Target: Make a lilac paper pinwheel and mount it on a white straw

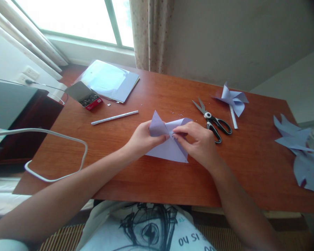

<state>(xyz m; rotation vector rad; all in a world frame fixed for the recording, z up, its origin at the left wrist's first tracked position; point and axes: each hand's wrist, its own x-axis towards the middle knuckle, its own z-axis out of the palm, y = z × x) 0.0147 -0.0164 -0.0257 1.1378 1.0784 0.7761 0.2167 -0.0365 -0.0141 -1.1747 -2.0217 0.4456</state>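
A purple paper pinwheel (167, 152), partly folded, is held between my two hands above the wooden table. My left hand (146, 136) grips it from the left, thumb pressed near the centre where folded corners meet. From the right, my right hand (196, 139) pinches at the centre with thumb and forefinger. One flat corner of the paper points toward me. Whether a pin sits between the right fingertips is too small to tell. Black-handled scissors (209, 116) lie with open blades just beyond my right hand. Left of the paper rests a rolled paper stick (114, 118).
On the wooden table (115, 181) stand an open red box of metal pins (90, 101) and a folder (112, 82). A finished pinwheel (234, 99) lies at the back right, cut purple sheets (293, 136) at the right edge. A white cable (86, 150) loops at the left.
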